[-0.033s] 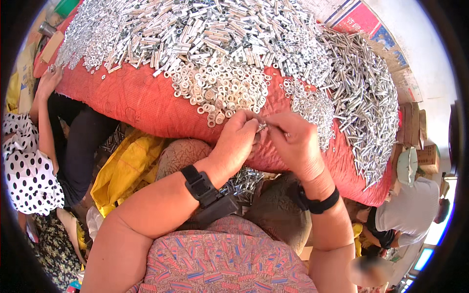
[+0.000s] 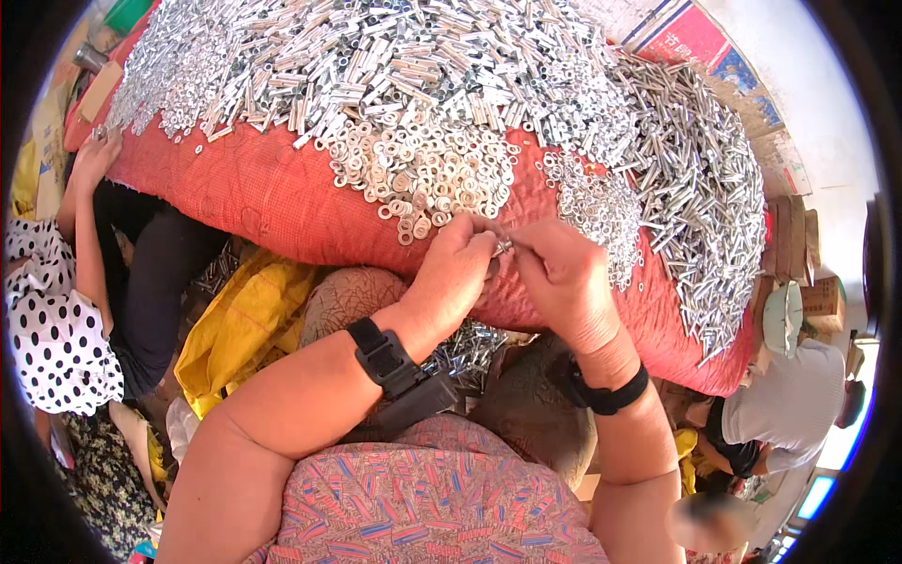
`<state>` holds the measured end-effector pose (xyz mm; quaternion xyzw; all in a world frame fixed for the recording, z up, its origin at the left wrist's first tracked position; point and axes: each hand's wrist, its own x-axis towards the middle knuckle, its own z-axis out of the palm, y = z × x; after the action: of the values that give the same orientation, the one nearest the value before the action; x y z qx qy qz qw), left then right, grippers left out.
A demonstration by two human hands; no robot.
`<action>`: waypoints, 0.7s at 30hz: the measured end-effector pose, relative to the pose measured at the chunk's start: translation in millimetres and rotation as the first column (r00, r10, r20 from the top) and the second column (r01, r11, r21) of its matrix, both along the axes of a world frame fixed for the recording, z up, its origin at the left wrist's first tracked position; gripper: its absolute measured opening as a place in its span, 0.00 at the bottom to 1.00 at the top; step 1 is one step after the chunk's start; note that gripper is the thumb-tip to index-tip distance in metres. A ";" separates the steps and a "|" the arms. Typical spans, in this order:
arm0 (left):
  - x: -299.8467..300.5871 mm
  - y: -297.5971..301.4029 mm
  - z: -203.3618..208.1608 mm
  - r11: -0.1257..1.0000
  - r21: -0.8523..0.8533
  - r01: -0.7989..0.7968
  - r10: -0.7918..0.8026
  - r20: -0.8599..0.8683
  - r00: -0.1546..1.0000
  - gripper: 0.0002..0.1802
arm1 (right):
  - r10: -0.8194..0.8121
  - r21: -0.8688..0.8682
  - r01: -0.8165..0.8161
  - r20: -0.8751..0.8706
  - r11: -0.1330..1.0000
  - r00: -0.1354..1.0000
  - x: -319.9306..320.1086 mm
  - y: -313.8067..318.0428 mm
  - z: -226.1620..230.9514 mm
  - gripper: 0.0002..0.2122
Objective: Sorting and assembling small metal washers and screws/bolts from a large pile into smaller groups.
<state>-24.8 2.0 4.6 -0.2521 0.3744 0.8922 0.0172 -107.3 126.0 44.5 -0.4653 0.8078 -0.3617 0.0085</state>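
Note:
My left hand (image 2: 455, 266) is closed in a pinch around a small shiny metal fastener (image 2: 503, 246), just in front of the red sack's near edge. From the other side my right hand (image 2: 567, 273) meets it, thumb and forefinger pressed together at the same piece. Its exact shape is mostly hidden by the fingers. Right beyond my hands lies a heap of flat washers (image 2: 427, 169) on the red woven sack (image 2: 272, 202). A patch of smaller washers (image 2: 601, 211) lies beyond my right hand.
Metal sleeves (image 2: 404, 56) cover the far part of the sack, and bolts (image 2: 700, 188) its right side. Another person's hand (image 2: 94, 155) rests at the left edge. Below are a yellow sack (image 2: 244, 324) and loose metal parts (image 2: 470, 352). Another person (image 2: 789, 399) sits at right.
My right hand and wrist have shifted very slightly, with the fingers drawn a little closer around the fastener. My left hand stays in place.

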 end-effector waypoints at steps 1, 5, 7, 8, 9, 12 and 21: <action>2.0 -0.7 -0.8 1.000 0.008 0.027 -0.027 0.009 1.000 0.05 | -0.003 0.000 0.003 -0.003 1.000 1.000 6.0 2.1 0.7 0.07; 3.1 1.2 0.1 0.996 0.005 0.087 -0.087 -0.006 0.996 0.05 | 0.023 0.027 -0.019 -0.160 0.999 0.987 20.7 6.6 4.1 0.07; 5.6 -0.4 1.0 0.995 0.018 0.095 -0.095 -0.010 0.995 0.05 | 0.090 0.043 -0.080 -0.320 0.996 0.943 25.4 8.1 6.0 0.09; 6.2 -1.9 0.6 0.994 0.030 0.102 -0.102 -0.011 0.995 0.05 | 0.048 -0.004 -0.051 -0.261 0.999 0.964 26.4 8.6 4.1 0.09; 6.2 -2.0 1.2 0.994 0.029 0.101 -0.101 -0.010 0.995 0.05 | 0.049 -0.005 -0.052 -0.261 0.999 0.964 25.9 9.7 4.5 0.09; 5.5 -0.8 6.1 0.986 -0.027 0.163 -0.162 0.015 0.987 0.06 | -0.122 -0.094 0.186 0.465 0.978 0.877 22.9 20.3 0.5 0.07; 4.8 -1.5 7.4 0.943 -0.004 0.332 -0.332 -0.013 0.943 0.06 | -0.130 -0.062 0.261 0.742 0.963 0.657 25.9 29.3 9.5 0.02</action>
<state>-19.9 0.5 12.0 -0.1795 0.4123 0.8779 0.1646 -81.4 155.3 54.0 -0.1907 0.7496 -0.5810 0.2534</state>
